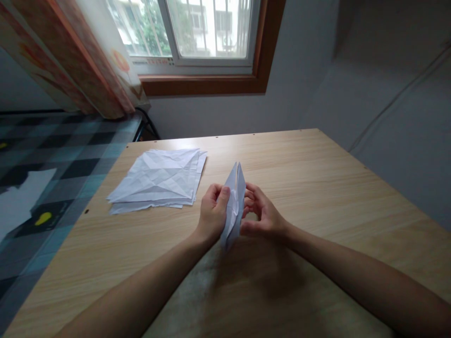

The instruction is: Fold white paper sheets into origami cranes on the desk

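Left hand (213, 213) with fingers clamped on a folded white paper (232, 211), right hand (262, 216) curled at its right side, thumb and fingers apart, contact hard to tell, wooden table (334, 188) below, creased sheets (160, 176) stacked at left, window (211, 30) beyond.

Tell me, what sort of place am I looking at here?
Probably a room in a home, perhaps a bedroom: there's a window with a flowered curtain, a checked cover over what may be a bed, and a plain wood-grain table.
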`<state>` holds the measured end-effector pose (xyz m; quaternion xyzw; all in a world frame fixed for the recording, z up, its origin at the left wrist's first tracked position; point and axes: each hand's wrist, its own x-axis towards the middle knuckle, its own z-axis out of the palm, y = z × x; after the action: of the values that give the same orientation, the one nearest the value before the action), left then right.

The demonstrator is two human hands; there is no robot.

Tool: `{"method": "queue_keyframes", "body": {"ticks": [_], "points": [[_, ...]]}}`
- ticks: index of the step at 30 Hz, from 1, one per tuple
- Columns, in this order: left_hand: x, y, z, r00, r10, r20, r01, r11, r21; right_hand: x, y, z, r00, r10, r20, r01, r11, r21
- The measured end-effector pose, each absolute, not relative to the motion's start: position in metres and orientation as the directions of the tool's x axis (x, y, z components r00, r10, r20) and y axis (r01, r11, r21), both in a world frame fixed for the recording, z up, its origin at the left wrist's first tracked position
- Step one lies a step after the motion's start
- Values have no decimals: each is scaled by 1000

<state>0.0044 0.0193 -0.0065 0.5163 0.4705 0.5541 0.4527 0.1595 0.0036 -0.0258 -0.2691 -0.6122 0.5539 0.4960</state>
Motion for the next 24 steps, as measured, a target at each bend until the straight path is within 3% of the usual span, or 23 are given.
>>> {"method": "queue_keyframes", "body": {"ticks": [7,11,15,18,24], "points": [[1,18,-13,-151,958,244,244,-203,948,157,-1,-20,-194,945,264,-17,266,-964],[1,10,-5,-73,949,308,330,-268,905,157,-2,-14,-109,954,279,101,290,-952],[-2,3,4,110,919,379,331,-393,858,159,-2,-15,-15,942,335,214,331,-919],[-3,0,6,229,892,389,329,-447,832,159,-1,-18,31,934,356,228,340,-912],[-2,-2,2,285,895,344,272,-419,866,158,-1,-19,90,937,336,126,324,-938]]}}
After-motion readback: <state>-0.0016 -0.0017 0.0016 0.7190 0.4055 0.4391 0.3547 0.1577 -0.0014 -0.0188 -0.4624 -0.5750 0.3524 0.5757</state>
